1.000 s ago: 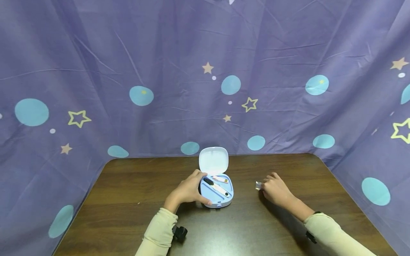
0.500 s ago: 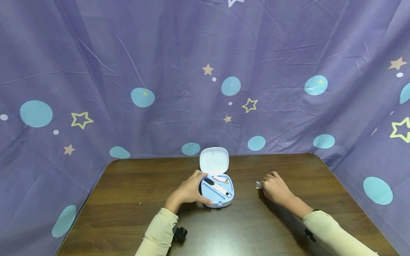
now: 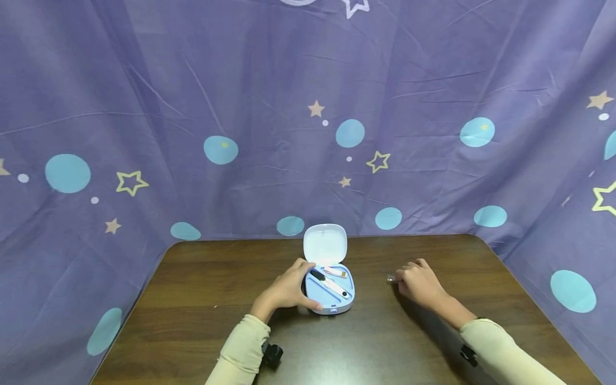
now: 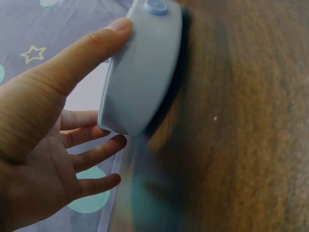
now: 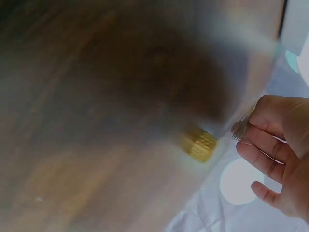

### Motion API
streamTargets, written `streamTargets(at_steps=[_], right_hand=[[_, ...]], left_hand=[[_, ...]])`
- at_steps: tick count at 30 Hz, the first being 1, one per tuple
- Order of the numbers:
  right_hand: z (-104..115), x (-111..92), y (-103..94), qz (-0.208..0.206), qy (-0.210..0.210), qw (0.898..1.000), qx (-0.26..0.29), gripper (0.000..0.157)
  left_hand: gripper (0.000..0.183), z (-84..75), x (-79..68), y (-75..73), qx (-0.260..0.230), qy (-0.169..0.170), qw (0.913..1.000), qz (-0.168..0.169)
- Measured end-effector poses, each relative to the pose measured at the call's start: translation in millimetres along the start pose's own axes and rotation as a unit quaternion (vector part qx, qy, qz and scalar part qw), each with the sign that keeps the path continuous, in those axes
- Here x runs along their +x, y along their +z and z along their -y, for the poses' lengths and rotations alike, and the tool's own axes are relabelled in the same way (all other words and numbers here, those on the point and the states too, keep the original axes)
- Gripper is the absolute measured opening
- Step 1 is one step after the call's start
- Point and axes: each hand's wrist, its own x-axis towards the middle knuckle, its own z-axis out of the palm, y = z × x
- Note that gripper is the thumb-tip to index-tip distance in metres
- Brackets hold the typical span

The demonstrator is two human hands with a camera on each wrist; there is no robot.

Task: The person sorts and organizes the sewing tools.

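The pale blue case [image 3: 315,295] stands on the table with its lid [image 3: 325,244] raised. In it lie a white stick with a black end [image 3: 333,285] and a short white piece with a gold-coloured end [image 3: 335,272]. My left hand [image 3: 289,289] holds the case's left side, thumb at the front edge, fingers at the back corner. The left wrist view shows the thumb on the case's front wall [image 4: 145,67]. To the right, my right hand [image 3: 420,283] pinches a small clear, shiny piece [image 3: 391,278], largely hidden by the fingers; its kind I cannot tell.
A brown wooden table [image 3: 356,353] lies under both hands. Behind it hangs a purple curtain [image 3: 269,187] with stars and dots. In the right wrist view a small gold-coloured textured patch [image 5: 201,146] shows close to the right fingertips.
The clear piece shows less beyond the right fingertips than before. The left hand keeps its hold on the case. The whole head view has shifted slightly.
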Motion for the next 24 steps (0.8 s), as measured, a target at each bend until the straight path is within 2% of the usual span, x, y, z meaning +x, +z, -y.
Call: streamTargets(at_steps=[10,12,14,16,19,21,24], right_hand=[[-1,23,-36.2,0.017,0.041,0.998,0.034,0.018],[0,29,-42.8,0.022,0.058,0.996,0.063,0.014],[2,36,-49.0,0.04,0.09,0.988,0.118,0.01],[5,43,-54.0,0.062,0.131,0.971,0.19,0.006],[10,53,-59.7,0.096,0.183,0.93,0.304,0.004],[14,60,-61.6,0.108,0.196,0.906,0.358,0.005],[21,69,-62.3,0.117,0.19,0.885,0.41,0.006]], left_hand=[[0.107,0.9,-1.2,0.8,-0.003,0.007,1.0,-0.006],[0.107,0.9,-1.6,0.3,-0.004,0.007,1.0,-0.006],[0.107,0.9,-1.8,-0.2,-0.005,0.008,0.9999,-0.006],[0.106,0.8,-2.0,-0.6,-0.006,0.008,0.9999,-0.005],[0.106,1.3,-1.8,-0.8,-0.008,0.007,0.9999,-0.002],[0.106,1.6,-1.5,-0.4,-0.008,0.005,1.0,0.0],[0.106,1.9,-0.9,0.6,-0.007,0.005,1.0,0.003]])
